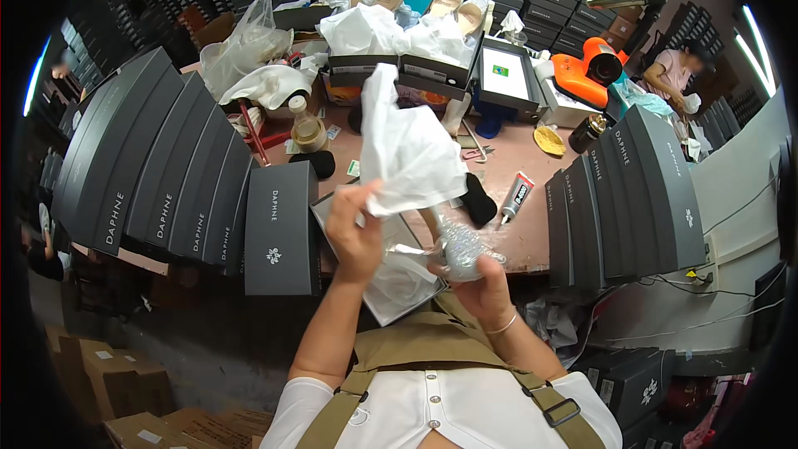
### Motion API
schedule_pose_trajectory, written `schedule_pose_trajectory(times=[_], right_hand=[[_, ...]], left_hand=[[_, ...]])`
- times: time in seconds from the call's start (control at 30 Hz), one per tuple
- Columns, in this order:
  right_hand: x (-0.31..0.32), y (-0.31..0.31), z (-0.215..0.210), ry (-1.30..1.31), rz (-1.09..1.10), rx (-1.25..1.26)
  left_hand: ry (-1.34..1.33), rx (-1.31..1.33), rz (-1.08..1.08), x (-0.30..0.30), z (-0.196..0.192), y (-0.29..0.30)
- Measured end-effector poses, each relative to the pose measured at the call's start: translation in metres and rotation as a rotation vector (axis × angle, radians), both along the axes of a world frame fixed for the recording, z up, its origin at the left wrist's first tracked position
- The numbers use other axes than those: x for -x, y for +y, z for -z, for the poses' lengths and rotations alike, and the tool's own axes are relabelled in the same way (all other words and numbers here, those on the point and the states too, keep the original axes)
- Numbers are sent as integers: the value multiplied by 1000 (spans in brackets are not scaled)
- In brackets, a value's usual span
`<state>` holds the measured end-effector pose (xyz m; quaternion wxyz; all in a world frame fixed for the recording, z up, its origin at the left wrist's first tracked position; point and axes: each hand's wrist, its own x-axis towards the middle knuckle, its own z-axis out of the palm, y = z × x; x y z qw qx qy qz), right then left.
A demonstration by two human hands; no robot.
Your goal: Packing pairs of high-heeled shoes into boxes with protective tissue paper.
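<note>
My left hand (356,233) pinches the lower left corner of a sheet of white tissue paper (411,150), which hangs raised over the table. In my right hand (486,291) is a glittery silver shoe (465,248), gripped from below and slightly blurred. Beneath both hands an open grey shoebox (382,312) lies tilted at the table's near edge, with white tissue (399,278) inside. A black cloth-like piece (477,199) lies just beyond the shoe, with a glue tube (517,198) to its right.
Dark grey shoeboxes stand in a left row (158,166) and a right row (632,191). At the back, open boxes (432,75) hold tissue and glittery shoes. An orange lamp-like device (586,75), a bottle (307,129) and a yellow disc (549,140) sit around. Another person (669,75) works at far right.
</note>
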<state>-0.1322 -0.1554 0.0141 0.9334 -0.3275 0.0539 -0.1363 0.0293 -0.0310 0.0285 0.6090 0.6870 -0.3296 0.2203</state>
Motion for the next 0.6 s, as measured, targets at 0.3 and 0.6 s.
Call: schedule_pose_trajectory(times=[0.3,0.6], right_hand=[[2,-26,-6,217,-212,-58],[-38,37,37,254,217,431]], left_hand=[[98,-87,143,8,17,33],[-240,-128,354,45,1,7]])
